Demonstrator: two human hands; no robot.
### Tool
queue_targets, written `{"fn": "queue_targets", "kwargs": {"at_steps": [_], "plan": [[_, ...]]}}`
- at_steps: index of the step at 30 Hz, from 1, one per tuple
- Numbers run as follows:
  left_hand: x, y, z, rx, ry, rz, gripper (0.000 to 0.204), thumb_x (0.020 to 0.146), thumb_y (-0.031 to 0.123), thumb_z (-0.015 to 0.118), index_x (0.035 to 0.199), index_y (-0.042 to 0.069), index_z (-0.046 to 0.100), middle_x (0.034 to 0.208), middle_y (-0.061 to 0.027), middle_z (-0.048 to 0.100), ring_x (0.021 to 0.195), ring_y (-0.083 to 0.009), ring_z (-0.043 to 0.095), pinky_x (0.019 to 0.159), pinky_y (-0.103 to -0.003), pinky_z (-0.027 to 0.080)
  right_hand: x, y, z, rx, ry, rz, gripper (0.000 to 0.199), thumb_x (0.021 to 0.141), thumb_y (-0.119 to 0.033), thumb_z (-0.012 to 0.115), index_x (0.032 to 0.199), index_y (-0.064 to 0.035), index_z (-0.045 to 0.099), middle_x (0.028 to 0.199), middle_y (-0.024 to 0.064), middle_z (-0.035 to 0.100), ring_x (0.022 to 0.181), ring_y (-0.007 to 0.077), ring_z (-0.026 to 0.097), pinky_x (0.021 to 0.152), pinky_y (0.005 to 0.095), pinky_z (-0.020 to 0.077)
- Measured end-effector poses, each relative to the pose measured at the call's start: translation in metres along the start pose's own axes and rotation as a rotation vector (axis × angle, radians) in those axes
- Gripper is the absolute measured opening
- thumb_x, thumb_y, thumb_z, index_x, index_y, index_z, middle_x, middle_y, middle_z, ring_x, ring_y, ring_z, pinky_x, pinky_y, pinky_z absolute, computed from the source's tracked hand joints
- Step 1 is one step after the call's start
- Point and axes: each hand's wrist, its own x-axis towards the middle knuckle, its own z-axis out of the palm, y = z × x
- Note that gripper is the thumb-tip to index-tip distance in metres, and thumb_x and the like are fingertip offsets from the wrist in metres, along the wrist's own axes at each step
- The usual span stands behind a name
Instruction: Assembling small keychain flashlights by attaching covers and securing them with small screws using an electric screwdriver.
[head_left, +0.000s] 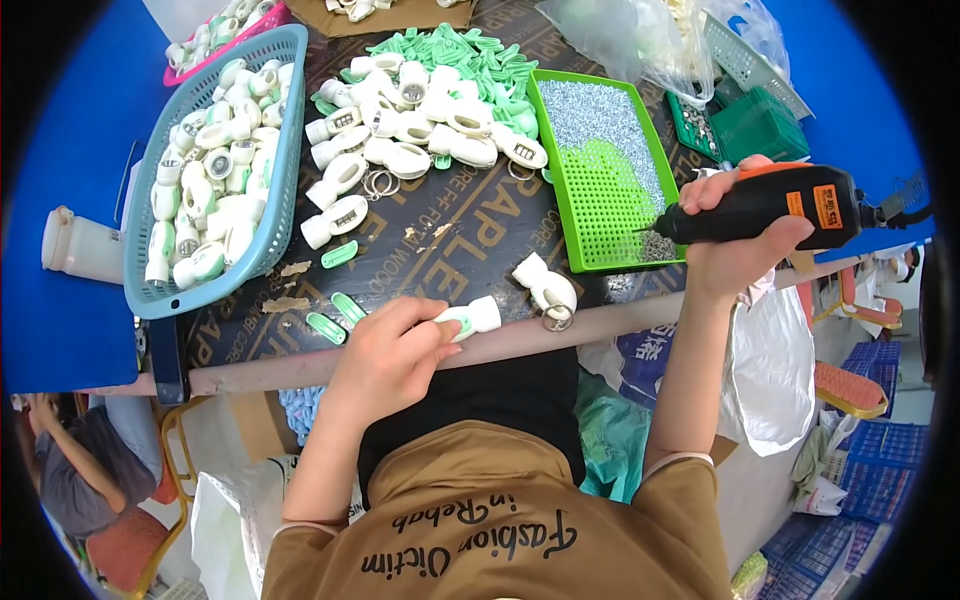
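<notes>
The dark table had big and small tan words running slantwise across its top. The brown shirt had two rows of black words, upside down. Orange stickers with dark marks sat on the black tool. A blue bag below had white writing.

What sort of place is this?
Most likely a small assembly workshop: there's a black power screwdriver in use, a green tray of small metal parts, and a blue basket heaped with similar white-and-green plastic pieces.
</notes>
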Motion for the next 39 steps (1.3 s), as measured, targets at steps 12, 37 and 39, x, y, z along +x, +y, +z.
{"fn": "queue_targets", "kwargs": {"at_steps": [12,37,39], "plan": [[0.001,-0.001,0.000,-0.017,0.012,0.000,0.016,0.070,0.007,0.073,0.083,0.005,0.064,0.086,-0.0112,0.062,0.074,-0.0271,0.061,0.062,-0.034,0.050,0.006,0.008,-0.006,-0.081,0.010,0.038,0.081,0.074,-0.079,0.048,0.104,-0.0036,0.049,0.062,0.0075,0.052,0.054,0.0185,0.049,0.055,0.0322,0.0415],[0.002,-0.001,0.000,-0.055,0.019,-0.037,0.015,0.069,0.007,0.074,0.081,0.004,0.065,0.085,-0.0106,0.062,0.072,-0.0264,0.061,0.060,-0.033,0.050,0.002,0.015,-0.008,-0.065,0.042,0.061,0.080,0.073,-0.080,0.048,0.100,-0.0040,0.051,0.061,0.0074,0.051,0.053,0.0189,0.048,0.054,0.0323,0.0414],[0.002,-0.002,0.000,-0.060,0.016,-0.036,0.015,0.069,0.007,0.074,0.081,0.004,0.065,0.085,-0.0104,0.062,0.071,-0.0264,0.061,0.060,-0.033,0.050,0.002,0.016,-0.009,-0.002,0.043,0.047,0.079,0.077,-0.076,0.047,0.101,-0.0016,0.047,0.058,0.0101,0.052,0.050,0.0206,0.051,0.051,0.0316,0.0438]]}}
